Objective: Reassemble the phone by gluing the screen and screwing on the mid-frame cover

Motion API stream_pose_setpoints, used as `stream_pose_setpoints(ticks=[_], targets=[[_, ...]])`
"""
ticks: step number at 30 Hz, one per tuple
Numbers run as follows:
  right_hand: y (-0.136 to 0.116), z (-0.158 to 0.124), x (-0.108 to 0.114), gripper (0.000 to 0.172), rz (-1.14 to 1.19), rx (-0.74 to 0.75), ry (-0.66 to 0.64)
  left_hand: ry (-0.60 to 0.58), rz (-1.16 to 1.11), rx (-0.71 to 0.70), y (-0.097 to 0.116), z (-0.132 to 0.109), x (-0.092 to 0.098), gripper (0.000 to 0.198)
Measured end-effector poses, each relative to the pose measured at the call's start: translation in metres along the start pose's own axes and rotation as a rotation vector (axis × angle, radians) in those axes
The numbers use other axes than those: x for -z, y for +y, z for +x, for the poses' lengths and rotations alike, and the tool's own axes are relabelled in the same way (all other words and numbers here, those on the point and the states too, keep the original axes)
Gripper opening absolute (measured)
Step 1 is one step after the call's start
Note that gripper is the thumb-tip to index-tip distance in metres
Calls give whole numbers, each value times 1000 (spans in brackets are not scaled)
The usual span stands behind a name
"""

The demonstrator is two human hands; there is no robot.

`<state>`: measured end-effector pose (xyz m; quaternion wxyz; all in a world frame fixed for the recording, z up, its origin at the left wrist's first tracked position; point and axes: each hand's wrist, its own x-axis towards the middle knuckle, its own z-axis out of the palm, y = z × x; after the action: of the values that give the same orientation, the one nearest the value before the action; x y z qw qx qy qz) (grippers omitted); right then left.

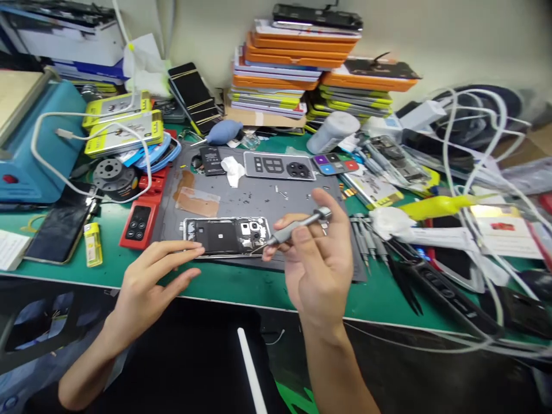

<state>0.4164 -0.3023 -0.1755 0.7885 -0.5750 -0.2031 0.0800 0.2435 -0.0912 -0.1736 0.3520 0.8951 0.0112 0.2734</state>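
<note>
An opened phone (219,236) lies flat on the grey mat (241,201), its inner parts and camera block showing. My right hand (317,259) is closed round a grey screwdriver (297,227), which slants down to the left. The driver's tip is at the phone's lower right part, below the cameras; whether it touches cannot be made out. At the phone's left end is my left hand (157,276), fingers apart, fingertips over the lower left edge. Behind the phone lie a grey back cover (280,166), a black battery (211,161) and a crumpled white tissue (233,171).
More screwdrivers (364,233) and black tweezers (405,282) lie right of the mat. A red device (140,221) and a dark phone (62,227) are on the left. Stacked boxes (276,83) stand behind, with white cables (491,144) at the right.
</note>
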Motion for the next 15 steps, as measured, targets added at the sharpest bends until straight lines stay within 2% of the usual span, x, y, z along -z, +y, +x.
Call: stream_pose_setpoints(ticks=[3,6,9,15], targets=[[3,-15,-35,47,48,-40,-120,-24,-288,115,11,5,-4,48],[6,-21,-56,47,58,-23,-133,24,-462,174,18,5,-9,37],[8,-24,-63,49,58,-32,-123,81,-500,191,19,0,-12,21],[12,-26,-65,48,71,-73,-129,140,-565,209,13,-8,-16,27]])
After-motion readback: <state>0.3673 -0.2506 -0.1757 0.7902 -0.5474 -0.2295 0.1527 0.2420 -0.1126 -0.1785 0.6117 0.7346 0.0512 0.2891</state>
